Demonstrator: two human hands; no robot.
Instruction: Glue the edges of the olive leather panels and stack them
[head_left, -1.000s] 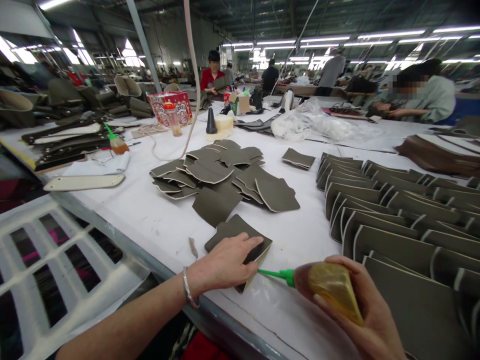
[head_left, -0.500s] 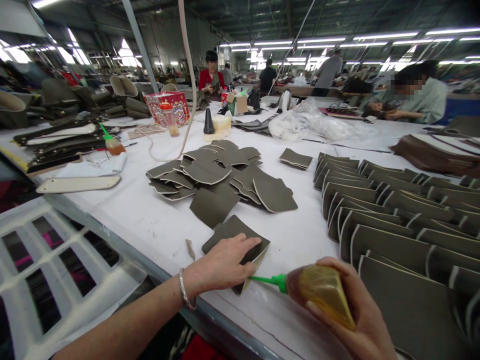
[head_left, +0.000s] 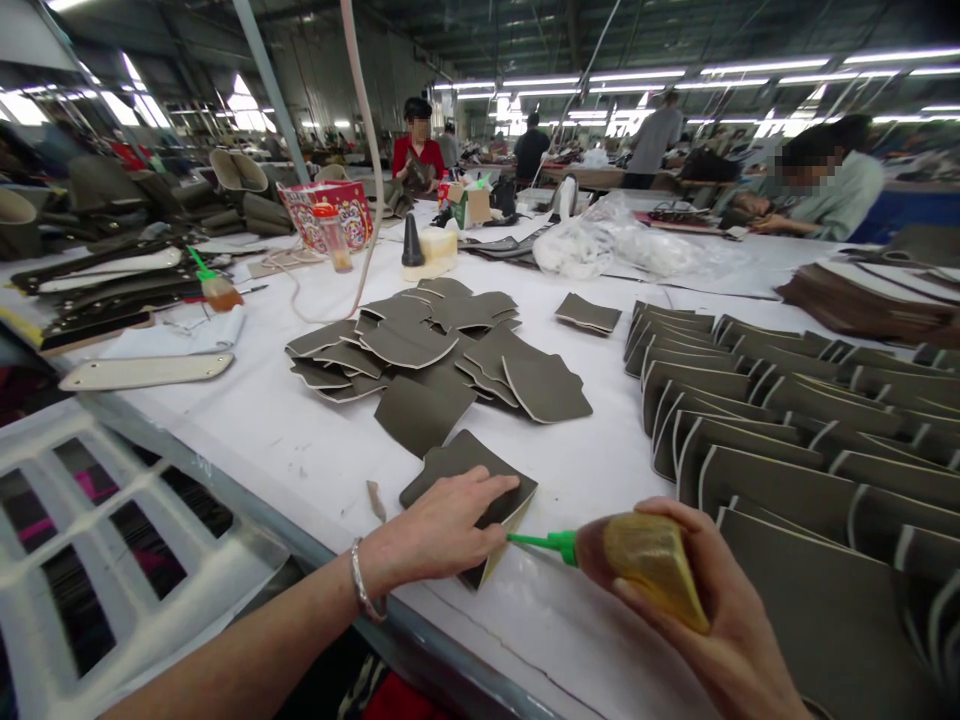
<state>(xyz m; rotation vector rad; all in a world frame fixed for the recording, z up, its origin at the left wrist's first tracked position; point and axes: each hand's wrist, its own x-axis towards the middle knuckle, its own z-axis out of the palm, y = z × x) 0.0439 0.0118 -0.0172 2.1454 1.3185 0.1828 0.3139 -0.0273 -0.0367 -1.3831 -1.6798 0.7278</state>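
Note:
My left hand (head_left: pixel 454 520) lies on a dark olive leather-like piece (head_left: pixel 469 455) near the table's front edge. Its index finger stretches across the top, and the thumb points down at the pale near edge. At that edge the piece shows a light underside and a lower layer beneath. In my right hand (head_left: pixel 720 610) is a squeeze bottle (head_left: pixel 637 560) of amber liquid, tilted on its side, fingers wrapped around it. Its thin green nozzle ends beside my left thumb; whether it touches the piece I cannot tell.
Loose olive pieces (head_left: pixel 409 340) form a heap ahead, with a small stack (head_left: pixel 589 313) to its right. Rows of upright pieces (head_left: pixel 757 430) fill the right side. Another squeeze bottle (head_left: pixel 219 290) stands at the left. A hose (head_left: pixel 367 150) hangs down; co-workers sit beyond.
The bottle has risen slightly, its nozzle tip still by my left thumb. My left hand keeps its place on the piece. The whole view has shifted a little.

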